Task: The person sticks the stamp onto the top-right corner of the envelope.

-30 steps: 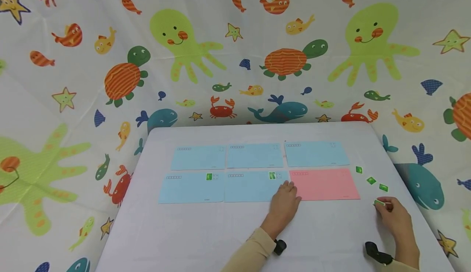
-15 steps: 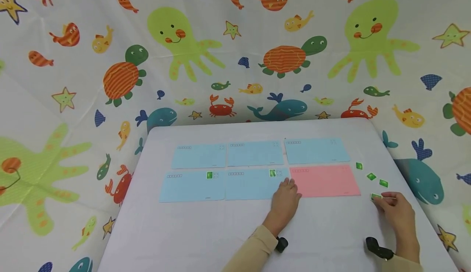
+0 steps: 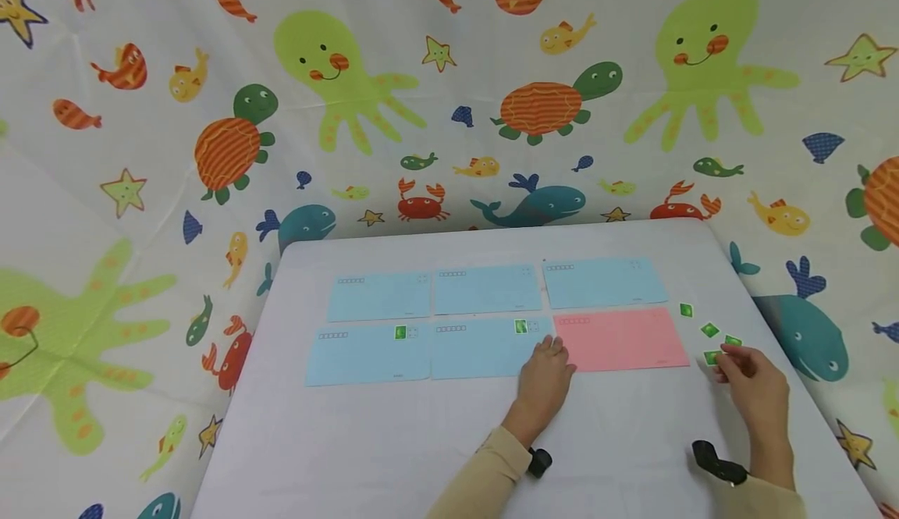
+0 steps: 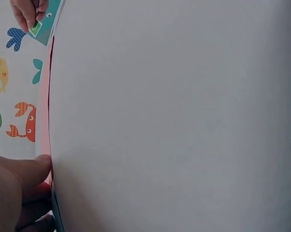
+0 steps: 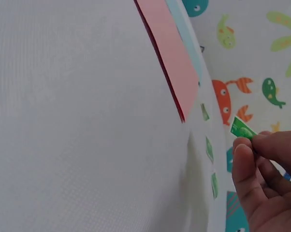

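My right hand (image 3: 760, 394) pinches a small green stamp (image 3: 712, 358) between thumb and fingertips, raised off the table in the right wrist view. Near it lie several loose green stamps (image 3: 686, 311). My left hand (image 3: 546, 385) rests its fingers where a blue envelope (image 3: 477, 355) meets the pink envelope (image 3: 621, 339); the left wrist view has its thumb (image 4: 36, 169) at the pink one's edge. A green stamp (image 3: 520, 326) sits at the upper right of that blue envelope, and another stamp (image 3: 400, 332) is on the blue envelope (image 3: 358, 359) to its left.
Behind these, a row of blue envelopes (image 3: 488, 291) lies flat on the white-covered table (image 3: 351, 449). A cloth with printed sea animals (image 3: 449, 97) hangs behind and beside the table. Black wrist straps (image 3: 718, 464) and beige sleeves (image 3: 485, 476) show on the arms.
My right hand has moved away from me, toward the loose stamps, carrying the pinched stamp, and its green face shows more. My left hand stays in place. The head view has shifted slightly.
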`<control>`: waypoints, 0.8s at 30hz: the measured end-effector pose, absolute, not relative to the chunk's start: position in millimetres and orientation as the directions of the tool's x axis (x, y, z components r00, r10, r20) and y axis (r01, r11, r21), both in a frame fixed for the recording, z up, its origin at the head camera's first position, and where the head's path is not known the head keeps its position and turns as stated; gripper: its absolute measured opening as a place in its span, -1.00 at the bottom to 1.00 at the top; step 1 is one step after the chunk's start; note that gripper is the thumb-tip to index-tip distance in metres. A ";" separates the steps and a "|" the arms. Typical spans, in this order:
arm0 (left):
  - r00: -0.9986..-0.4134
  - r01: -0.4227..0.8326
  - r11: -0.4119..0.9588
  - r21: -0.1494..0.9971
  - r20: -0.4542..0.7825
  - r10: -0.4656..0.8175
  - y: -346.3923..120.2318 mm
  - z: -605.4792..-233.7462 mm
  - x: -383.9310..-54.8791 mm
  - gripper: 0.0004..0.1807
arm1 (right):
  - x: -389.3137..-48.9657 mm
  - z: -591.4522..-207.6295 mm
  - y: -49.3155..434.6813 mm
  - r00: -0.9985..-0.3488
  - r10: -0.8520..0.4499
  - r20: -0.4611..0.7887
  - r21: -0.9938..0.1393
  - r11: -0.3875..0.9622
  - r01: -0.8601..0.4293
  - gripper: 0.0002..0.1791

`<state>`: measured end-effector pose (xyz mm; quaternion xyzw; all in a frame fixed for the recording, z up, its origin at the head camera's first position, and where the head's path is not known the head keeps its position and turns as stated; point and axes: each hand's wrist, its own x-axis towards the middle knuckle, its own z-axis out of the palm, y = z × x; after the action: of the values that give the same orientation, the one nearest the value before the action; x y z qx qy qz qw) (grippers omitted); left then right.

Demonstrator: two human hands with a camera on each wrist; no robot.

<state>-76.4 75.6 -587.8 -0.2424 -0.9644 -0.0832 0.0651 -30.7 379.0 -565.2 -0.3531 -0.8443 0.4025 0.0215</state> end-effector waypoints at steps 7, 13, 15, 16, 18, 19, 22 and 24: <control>-0.879 0.471 0.872 0.134 0.159 0.450 77.4 -588.1 -77.2 -0.64 | -37.9 -558.1 373.4 -0.736 0.624 -0.262 -0.759 0.339 0.557 -0.46; -0.888 0.456 0.870 0.189 0.157 0.432 77.3 -587.9 -76.2 -0.65 | -43.8 -556.9 368.0 -0.727 0.632 -0.267 -0.790 0.289 0.541 -0.46; -0.889 0.454 0.870 0.193 0.160 0.429 76.8 -587.1 -75.8 -0.66 | -45.3 -556.1 366.4 -0.727 0.633 -0.266 -0.798 0.279 0.535 -0.47; -0.889 0.454 0.870 0.191 0.159 0.429 76.7 -587.0 -76.0 -0.66 | -45.8 -555.9 365.9 -0.730 0.632 -0.261 -0.803 0.277 0.527 -0.47; -0.889 0.455 0.870 0.189 0.158 0.430 76.5 -587.0 -76.4 -0.66 | -46.8 -554.9 364.1 -0.735 0.628 -0.256 -0.813 0.270 0.515 -0.47; -0.889 0.455 0.870 0.188 0.157 0.431 76.4 -587.2 -76.5 -0.66 | -47.2 -554.5 363.3 -0.738 0.625 -0.254 -0.821 0.265 0.507 -0.46; -0.888 0.455 0.870 0.190 0.159 0.430 76.5 -587.7 -77.0 -0.66 | -48.1 -552.1 360.4 -0.757 0.604 -0.247 -0.837 0.261 0.481 -0.45; -0.889 0.455 0.869 0.193 0.163 0.429 76.5 -588.0 -76.5 -0.67 | -49.6 -550.8 358.4 -0.760 0.603 -0.241 -0.836 0.268 0.478 -0.45</control>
<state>-76.5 76.5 -588.0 -0.2289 -0.9651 -0.1135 0.0574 -49.6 358.4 -550.8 -0.3406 -0.7939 0.4997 0.0626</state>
